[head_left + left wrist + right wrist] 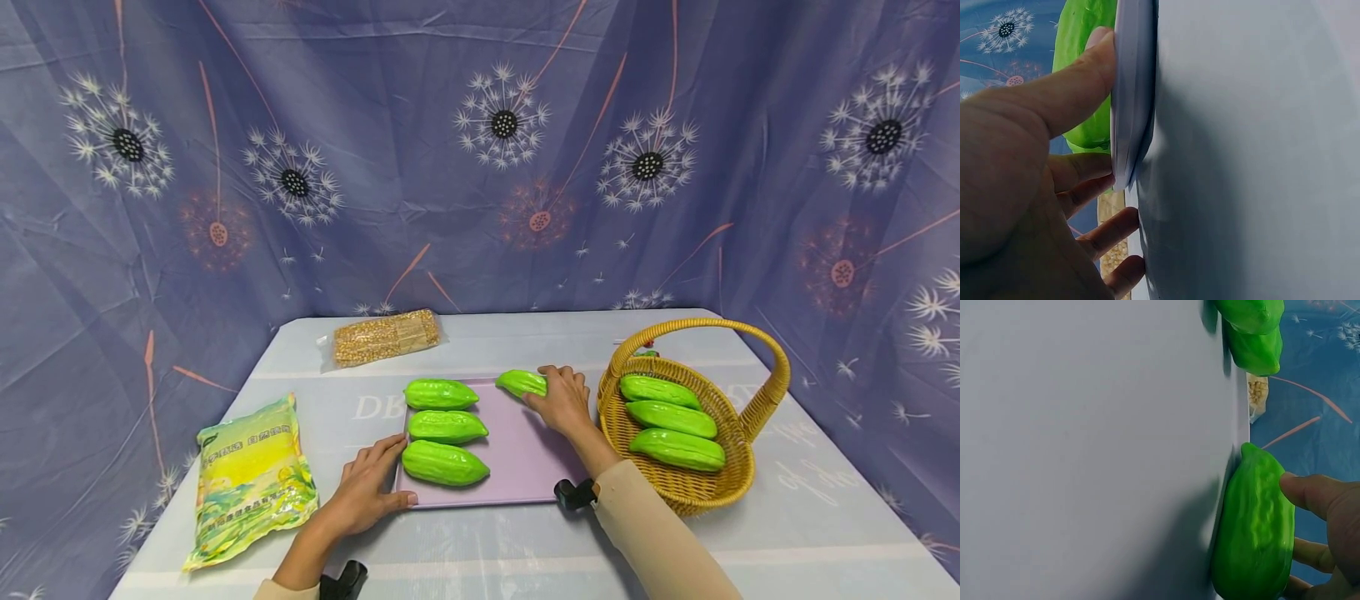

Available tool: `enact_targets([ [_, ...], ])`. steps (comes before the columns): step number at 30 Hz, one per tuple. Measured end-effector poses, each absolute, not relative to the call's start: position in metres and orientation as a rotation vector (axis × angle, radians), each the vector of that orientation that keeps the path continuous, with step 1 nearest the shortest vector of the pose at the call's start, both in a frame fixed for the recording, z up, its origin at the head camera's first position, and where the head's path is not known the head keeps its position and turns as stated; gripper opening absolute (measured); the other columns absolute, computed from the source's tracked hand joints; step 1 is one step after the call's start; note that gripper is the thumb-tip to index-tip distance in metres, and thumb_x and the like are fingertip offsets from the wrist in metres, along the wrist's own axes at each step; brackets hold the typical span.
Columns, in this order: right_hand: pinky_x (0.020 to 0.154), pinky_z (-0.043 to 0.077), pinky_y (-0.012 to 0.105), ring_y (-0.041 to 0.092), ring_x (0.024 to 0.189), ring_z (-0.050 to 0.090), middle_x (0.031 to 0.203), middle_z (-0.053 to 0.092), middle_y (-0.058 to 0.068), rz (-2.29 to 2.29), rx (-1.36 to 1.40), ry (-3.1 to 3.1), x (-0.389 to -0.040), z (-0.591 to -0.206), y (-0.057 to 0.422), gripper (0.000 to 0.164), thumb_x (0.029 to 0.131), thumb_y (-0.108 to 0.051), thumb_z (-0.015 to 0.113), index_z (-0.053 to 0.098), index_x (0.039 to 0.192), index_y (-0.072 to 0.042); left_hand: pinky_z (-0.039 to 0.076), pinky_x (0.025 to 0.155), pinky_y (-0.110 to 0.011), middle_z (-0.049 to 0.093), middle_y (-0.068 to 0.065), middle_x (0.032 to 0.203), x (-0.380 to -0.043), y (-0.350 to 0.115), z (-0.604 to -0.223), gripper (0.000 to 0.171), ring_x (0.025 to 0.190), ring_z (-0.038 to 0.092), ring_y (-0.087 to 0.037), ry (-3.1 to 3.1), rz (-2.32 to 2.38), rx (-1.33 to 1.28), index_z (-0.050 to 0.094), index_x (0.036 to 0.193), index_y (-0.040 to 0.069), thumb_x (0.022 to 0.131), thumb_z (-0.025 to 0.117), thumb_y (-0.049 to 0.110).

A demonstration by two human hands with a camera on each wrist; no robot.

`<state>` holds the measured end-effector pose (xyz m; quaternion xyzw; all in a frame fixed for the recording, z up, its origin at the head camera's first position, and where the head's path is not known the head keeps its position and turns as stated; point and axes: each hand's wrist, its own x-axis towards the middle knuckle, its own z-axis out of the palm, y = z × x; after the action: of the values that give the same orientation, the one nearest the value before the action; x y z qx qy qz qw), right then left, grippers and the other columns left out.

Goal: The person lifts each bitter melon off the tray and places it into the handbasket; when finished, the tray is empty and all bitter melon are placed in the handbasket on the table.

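Note:
A pale purple tray (525,467) lies on the table. On its left side sit three green bitter melons, the nearest a bitter melon (446,463). My left hand (367,487) rests at the tray's front left corner, thumb on the front rim. In the left wrist view its fingers spread loosely along the side, the lower ones touching the table. At the tray's back right my right hand (564,400) holds another bitter melon (1254,531). The right wrist view shows the thumb on one side of it and fingers on the other, partly hidden.
Right of the tray stands a wicker basket (738,483) with a tall handle and three bitter melons (678,448) in it. A yellow-green printed bag (251,475) lies at left. Behind the tray is a clear pack of corn kernels (386,337). A patterned curtain (420,183) surrounds the table.

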<state>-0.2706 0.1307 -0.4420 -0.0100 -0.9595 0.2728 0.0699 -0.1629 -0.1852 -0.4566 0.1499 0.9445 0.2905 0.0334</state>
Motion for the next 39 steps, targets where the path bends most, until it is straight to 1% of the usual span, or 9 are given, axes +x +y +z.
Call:
enact_targets([
  [6, 0.089, 0.034, 0.050, 0.041, 0.115, 0.045, 0.124, 0.055, 0.022, 0.826, -0.005, -2.896, -0.2711, -0.4423, 0.1307, 0.059, 0.081, -0.038, 0.068, 0.055, 0.130, -0.008, 0.028, 0.094, -0.053, 0.037, -0.004, 0.149, -0.1632, -0.1849, -0.4570, 0.085, 0.128, 0.037, -0.030, 2.907, 0.897, 0.458, 0.040, 0.143, 0.010, 0.074, 0.075, 0.045],
  [12, 0.088, 0.036, 0.050, 0.039, 0.110, 0.050, 0.121, 0.058, 0.021, 0.812, 0.018, -2.916, -0.2716, -0.4427, 0.1298, 0.059, 0.081, -0.038, 0.068, 0.055, 0.130, -0.007, 0.029, 0.093, -0.052, 0.037, -0.004, 0.149, -0.1639, -0.1851, -0.4576, 0.085, 0.128, 0.037, -0.030, 2.909, 0.895, 0.464, 0.041, 0.143, 0.008, 0.074, 0.075, 0.044],
  [19, 0.089, 0.037, 0.050, 0.038, 0.109, 0.052, 0.118, 0.060, 0.020, 0.824, 0.029, -2.925, -0.2721, -0.4439, 0.1302, 0.058, 0.083, -0.039, 0.066, 0.055, 0.129, -0.006, 0.029, 0.092, -0.050, 0.037, -0.004, 0.149, -0.1642, -0.1853, -0.4584, 0.085, 0.128, 0.037, -0.030, 2.913, 0.893, 0.472, 0.041, 0.143, 0.008, 0.074, 0.075, 0.044],
  [22, 0.089, 0.038, 0.051, 0.038, 0.111, 0.053, 0.117, 0.062, 0.019, 0.839, 0.033, -2.920, -0.2731, -0.4457, 0.1307, 0.057, 0.083, -0.038, 0.066, 0.056, 0.128, -0.005, 0.029, 0.092, -0.050, 0.037, -0.004, 0.149, -0.1642, -0.1851, -0.4585, 0.085, 0.128, 0.037, -0.029, 2.913, 0.894, 0.472, 0.041, 0.143, 0.008, 0.074, 0.075, 0.044],
  [27, 0.093, 0.037, 0.052, 0.037, 0.118, 0.051, 0.123, 0.061, 0.019, 0.876, 0.025, -2.929, -0.2738, -0.4473, 0.1309, 0.056, 0.084, -0.038, 0.065, 0.056, 0.128, -0.004, 0.029, 0.093, -0.051, 0.037, -0.004, 0.149, -0.1640, -0.1846, -0.4580, 0.084, 0.128, 0.037, -0.030, 2.906, 0.899, 0.468, 0.040, 0.143, 0.008, 0.074, 0.075, 0.042],
  [31, 0.095, 0.037, 0.051, 0.036, 0.119, 0.050, 0.124, 0.060, 0.019, 0.900, 0.007, -2.943, -0.2728, -0.4471, 0.1297, 0.055, 0.084, -0.038, 0.065, 0.057, 0.127, -0.005, 0.028, 0.093, -0.051, 0.037, -0.004, 0.149, -0.1638, -0.1847, -0.4572, 0.084, 0.128, 0.037, -0.030, 2.902, 0.903, 0.466, 0.040, 0.143, 0.008, 0.074, 0.075, 0.043],
  [39, 0.092, 0.038, 0.049, 0.034, 0.111, 0.051, 0.114, 0.064, 0.017, 0.882, 0.049, -2.960, -0.2713, -0.4475, 0.1298, 0.056, 0.083, -0.038, 0.067, 0.059, 0.124, -0.001, 0.029, 0.094, -0.052, 0.037, -0.004, 0.149, -0.1634, -0.1852, -0.4569, 0.085, 0.128, 0.037, -0.030, 2.908, 0.901, 0.470, 0.041, 0.143, 0.008, 0.074, 0.075, 0.043],
])
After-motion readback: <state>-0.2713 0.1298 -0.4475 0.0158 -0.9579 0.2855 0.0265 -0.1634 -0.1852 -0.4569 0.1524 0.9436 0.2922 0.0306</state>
